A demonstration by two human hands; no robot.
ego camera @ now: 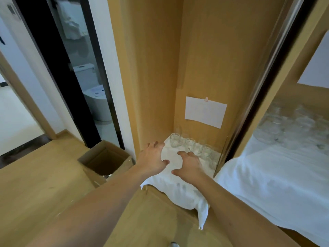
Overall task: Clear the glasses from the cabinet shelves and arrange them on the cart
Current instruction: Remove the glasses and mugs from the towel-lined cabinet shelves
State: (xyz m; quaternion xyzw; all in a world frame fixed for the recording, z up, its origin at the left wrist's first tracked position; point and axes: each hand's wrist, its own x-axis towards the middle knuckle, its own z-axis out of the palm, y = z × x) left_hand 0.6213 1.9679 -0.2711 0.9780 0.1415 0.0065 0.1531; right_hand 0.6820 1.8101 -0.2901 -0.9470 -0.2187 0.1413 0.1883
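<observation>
Our left hand (154, 156) and right hand (188, 164) reach into the cabinet, fingers spread and loose, holding nothing. The glasses (191, 147) stand upright on the white cloth (170, 186), their row running from 10 to 4 o'clock just beyond our fingertips.

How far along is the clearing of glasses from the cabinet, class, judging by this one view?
Possibly done: many glasses already stand on a white cloth at right, perhaps the cart. In hand: nothing; the left hand and right hand reach empty over the shelf cloth. Left: a row of glasses at the back of the shelf.
</observation>
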